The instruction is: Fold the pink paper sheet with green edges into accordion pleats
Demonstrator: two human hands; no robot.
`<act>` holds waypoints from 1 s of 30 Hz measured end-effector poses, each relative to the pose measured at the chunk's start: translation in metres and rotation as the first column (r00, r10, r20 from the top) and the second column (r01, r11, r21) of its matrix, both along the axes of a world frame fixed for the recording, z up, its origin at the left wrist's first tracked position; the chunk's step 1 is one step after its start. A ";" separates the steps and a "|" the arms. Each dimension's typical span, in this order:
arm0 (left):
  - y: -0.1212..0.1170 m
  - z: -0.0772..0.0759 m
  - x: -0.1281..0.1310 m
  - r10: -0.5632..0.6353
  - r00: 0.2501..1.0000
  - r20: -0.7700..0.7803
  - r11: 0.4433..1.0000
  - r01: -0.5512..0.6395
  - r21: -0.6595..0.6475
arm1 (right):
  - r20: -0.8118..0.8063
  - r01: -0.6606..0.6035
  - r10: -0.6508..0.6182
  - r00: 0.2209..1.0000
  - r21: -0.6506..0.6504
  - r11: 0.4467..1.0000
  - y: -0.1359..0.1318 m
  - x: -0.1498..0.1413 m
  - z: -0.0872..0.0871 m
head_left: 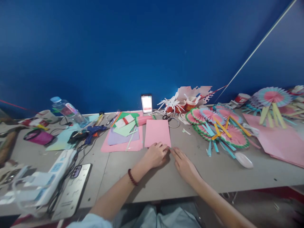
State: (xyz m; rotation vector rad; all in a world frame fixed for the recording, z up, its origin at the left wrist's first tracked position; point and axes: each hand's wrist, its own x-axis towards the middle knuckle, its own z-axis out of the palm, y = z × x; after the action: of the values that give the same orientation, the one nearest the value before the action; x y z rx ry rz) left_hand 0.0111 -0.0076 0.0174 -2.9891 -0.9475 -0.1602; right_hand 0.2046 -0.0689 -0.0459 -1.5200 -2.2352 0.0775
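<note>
A sheet of pink paper (157, 131) lies on the table in front of me, its near edge under my fingers. My left hand (157, 155), with a dark red bead bracelet (132, 177) on the wrist, is closed on that near edge with curled fingers. At the near right corner, the fingers of my right hand (182, 161) press together on the same sheet. The two hands almost meet there, and they hide part of the edge. Just left of the sheet sits a stack of coloured paper (122, 146), with a white packet (124, 121) on top.
Folded paper fans (235, 134) and a white spoon-like piece (244, 160) lie to the right, beside pink sheets (280, 142). Scissors (165, 117) and a lit phone (146, 104) are behind. On the left are a glue gun (93, 131), power strip (57, 174), another phone (73, 190) and bottle (68, 110).
</note>
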 end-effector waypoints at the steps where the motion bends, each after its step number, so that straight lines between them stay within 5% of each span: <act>1: 0.000 0.000 0.000 -0.002 1.000 0.002 1.000 0.002 -0.002 | 0.004 0.005 -0.005 1.000 0.002 1.000 0.000 0.000 0.000; 10: 0.004 -0.008 -0.001 0.015 0.999 0.044 1.000 -0.015 0.008 | -0.014 0.021 -0.021 1.000 0.008 1.000 0.000 -0.003 0.000; 23: 0.007 -0.014 0.002 0.180 0.930 0.322 0.981 -0.146 -0.127 | -0.365 -0.037 -0.033 0.930 -0.184 0.982 0.028 0.011 0.031; 26: 0.009 -0.001 0.001 0.272 0.843 0.465 0.943 -0.138 -0.302 | -0.445 -0.083 -0.017 0.896 -0.204 0.975 0.046 0.010 0.047; 30: 0.015 0.032 -0.006 0.464 0.611 0.641 0.793 0.037 -0.609 | -0.569 -0.106 0.021 0.822 -0.116 0.988 0.064 0.012 0.085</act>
State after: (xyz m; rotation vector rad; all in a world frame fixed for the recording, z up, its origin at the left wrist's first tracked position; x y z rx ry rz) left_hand 0.0053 0.0078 0.0491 -3.2413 -1.6952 -1.5435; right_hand 0.2166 -0.0051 0.0389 -1.2680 -1.8166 0.6413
